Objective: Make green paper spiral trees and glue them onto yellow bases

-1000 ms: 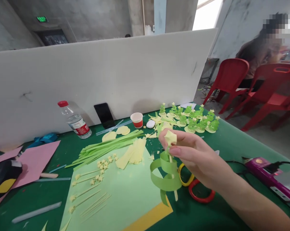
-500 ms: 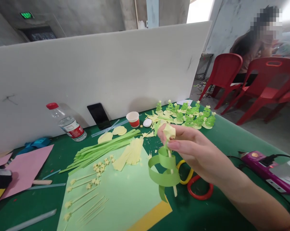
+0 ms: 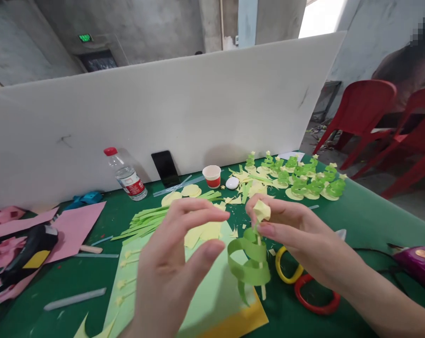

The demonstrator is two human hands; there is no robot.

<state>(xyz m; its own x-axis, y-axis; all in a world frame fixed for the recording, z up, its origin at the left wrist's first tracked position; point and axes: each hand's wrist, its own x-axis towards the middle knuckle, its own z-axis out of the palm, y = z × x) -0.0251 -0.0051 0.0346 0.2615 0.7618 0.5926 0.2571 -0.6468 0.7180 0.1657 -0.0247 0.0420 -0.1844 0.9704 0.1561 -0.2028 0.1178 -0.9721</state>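
Head view: a green paper spiral, wound loosely about a thin stick topped by a pale yellow paper star, hangs upright above the front middle of the desk. The right hand has its fingers closed in a pinch around the star and the stick's top, so the coils below hang free. The left hand is raised to the left, thumb and fingers well parted and holding nothing; a gap separates its fingertips from the coils.

Beneath, the light green sheet has its right edge behind the spiral, and a yellow sheet juts from under its front corner. Scissors with one yellow and one red loop lie just right of the stick, partly covered by the right hand, crowding that side. Green paper strips cross the sheet's far edge. Farther back, a paper cup, a smartphone and a bottle line the white panel, which bounds the rear. Small spiral trees cluster at the far right corner; bare desk runs from them toward the purple power strip, along the slanting right edge.
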